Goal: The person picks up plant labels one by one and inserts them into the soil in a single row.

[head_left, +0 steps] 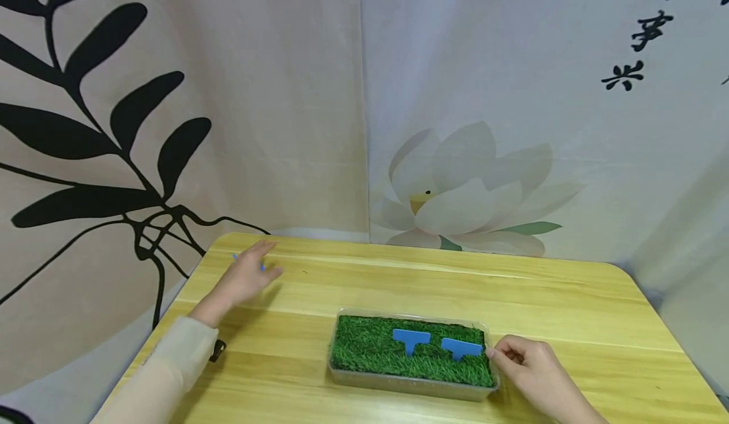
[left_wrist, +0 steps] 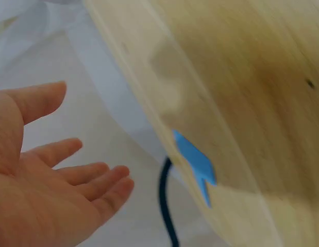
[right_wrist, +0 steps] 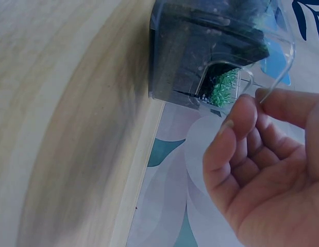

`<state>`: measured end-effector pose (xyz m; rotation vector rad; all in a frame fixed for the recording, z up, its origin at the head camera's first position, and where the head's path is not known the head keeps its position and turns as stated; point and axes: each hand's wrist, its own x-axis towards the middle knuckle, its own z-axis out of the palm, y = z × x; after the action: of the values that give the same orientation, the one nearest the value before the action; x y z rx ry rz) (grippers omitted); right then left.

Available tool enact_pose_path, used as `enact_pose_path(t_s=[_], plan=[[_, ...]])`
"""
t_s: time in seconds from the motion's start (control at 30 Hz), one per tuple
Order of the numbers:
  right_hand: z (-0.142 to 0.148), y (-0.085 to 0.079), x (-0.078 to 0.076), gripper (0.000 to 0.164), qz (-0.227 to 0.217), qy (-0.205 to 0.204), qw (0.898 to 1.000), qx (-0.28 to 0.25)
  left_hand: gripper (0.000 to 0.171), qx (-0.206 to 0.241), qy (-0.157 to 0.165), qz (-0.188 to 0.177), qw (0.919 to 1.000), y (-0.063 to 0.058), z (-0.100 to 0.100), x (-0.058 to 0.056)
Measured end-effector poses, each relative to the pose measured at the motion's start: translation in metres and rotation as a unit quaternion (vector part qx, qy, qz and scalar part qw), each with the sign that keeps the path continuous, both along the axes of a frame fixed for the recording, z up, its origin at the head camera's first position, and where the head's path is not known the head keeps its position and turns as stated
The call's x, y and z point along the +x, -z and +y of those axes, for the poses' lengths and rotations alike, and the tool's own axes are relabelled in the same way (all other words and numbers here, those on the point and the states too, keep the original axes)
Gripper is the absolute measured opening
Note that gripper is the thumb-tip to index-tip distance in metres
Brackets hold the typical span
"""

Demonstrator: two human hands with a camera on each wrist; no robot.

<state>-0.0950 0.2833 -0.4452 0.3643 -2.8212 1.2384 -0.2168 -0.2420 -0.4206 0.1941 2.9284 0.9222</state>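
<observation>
My left hand (head_left: 246,278) hovers over the back left of the table, its fingers spread and holding nothing. Below it lies a blue T-shaped plant label (left_wrist: 196,158), mostly covered by the hand in the head view. With thumb and forefinger my right hand (head_left: 535,373) pinches the right rim of a clear plastic box (head_left: 410,388). The pinch on the thin rim shows closely in the right wrist view. Green artificial turf (head_left: 364,348) fills the box. Two more blue T-shaped labels, one near the middle (head_left: 411,336) and one further right (head_left: 461,348), stand upright in the turf.
The wooden table (head_left: 319,285) has rounded back corners and ends at a hanging cloth (head_left: 296,126) printed with leaves and a lotus. A small black object (head_left: 218,350) shows beside the left sleeve (head_left: 182,354).
</observation>
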Motion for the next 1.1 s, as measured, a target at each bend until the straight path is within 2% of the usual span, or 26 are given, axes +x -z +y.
enact_pose_path(t_s=[0.23, 0.43, 0.67, 0.9, 1.1], plan=[[-0.001, -0.001, 0.0, 0.025, 0.002, -0.002, 1.0, -0.004, 0.079, -0.055, -0.022, -0.069, 0.9959, 0.009, -0.014, -0.008], [-0.002, -0.002, 0.0, 0.025, -0.009, 0.003, 1.0, -0.002, 0.071, -0.097, -0.031, -0.099, 0.9899, 0.016, -0.02, -0.009], [-0.001, -0.003, 0.0, 0.024, -0.025, 0.008, 1.0, 0.004, 0.04, -0.138, -0.015, -0.079, 0.9872, 0.024, -0.022, -0.01], [-0.001, -0.003, 0.0, 0.024, -0.03, 0.009, 1.0, 0.004, 0.04, -0.127, -0.016, -0.058, 0.9901, 0.029, -0.022, -0.011], [-0.001, -0.003, 0.0, 0.023, -0.03, 0.005, 1.0, -0.005, 0.04, -0.093, 0.005, -0.022, 0.9954, 0.031, -0.02, -0.008]])
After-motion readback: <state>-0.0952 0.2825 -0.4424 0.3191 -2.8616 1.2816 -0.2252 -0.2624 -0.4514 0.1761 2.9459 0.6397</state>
